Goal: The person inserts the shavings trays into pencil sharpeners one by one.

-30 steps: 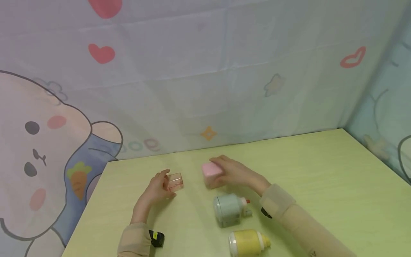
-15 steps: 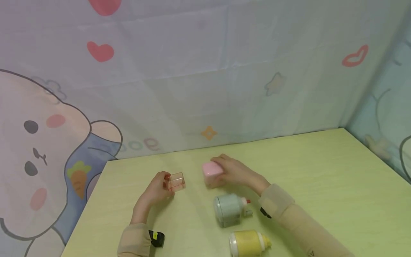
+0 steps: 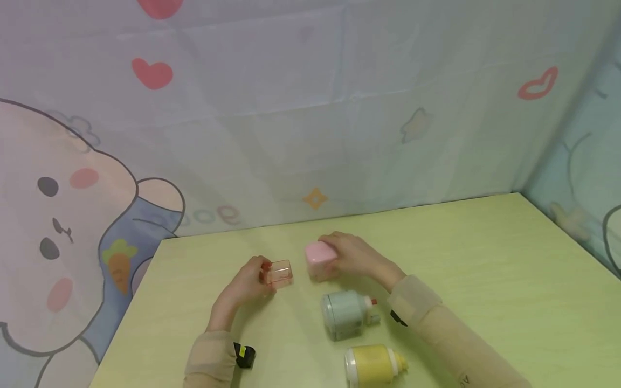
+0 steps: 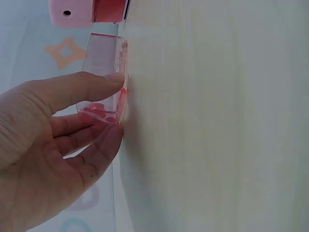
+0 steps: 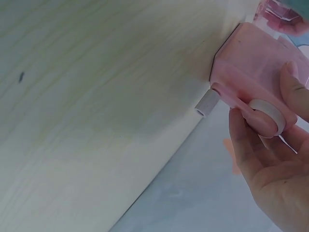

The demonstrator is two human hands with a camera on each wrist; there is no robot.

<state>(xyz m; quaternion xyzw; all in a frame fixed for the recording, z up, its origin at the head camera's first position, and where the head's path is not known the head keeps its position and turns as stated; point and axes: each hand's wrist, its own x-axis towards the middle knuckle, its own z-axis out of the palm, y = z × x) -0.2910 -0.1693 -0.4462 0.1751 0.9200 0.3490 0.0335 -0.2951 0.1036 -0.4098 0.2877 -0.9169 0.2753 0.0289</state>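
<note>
My left hand (image 3: 246,281) pinches a clear pink shavings drawer (image 3: 281,272) between thumb and fingers, just left of a pink pencil sharpener (image 3: 318,261). The left wrist view has the drawer (image 4: 102,52) close over the table, its free end right by the sharpener (image 4: 71,11), whose side shows a reddish opening. On the sharpener's other side, my right hand (image 3: 355,254) grips its body. From the right wrist, its crank (image 5: 264,119) with a pale grey knob (image 5: 206,103) shows, with thumb on the body and fingers around the crank side.
In front of the sharpener lies a grey-green rounded object (image 3: 345,314) with a red tip. Nearer still is a yellow cylinder (image 3: 371,364) with white bands and a nozzle-like end. A printed cloth (image 3: 271,134) hangs behind the pale yellow table (image 3: 466,258).
My left hand has moved right with the drawer, narrowing the gap to the sharpener. The right hand and the sharpener stay almost where they were.
</note>
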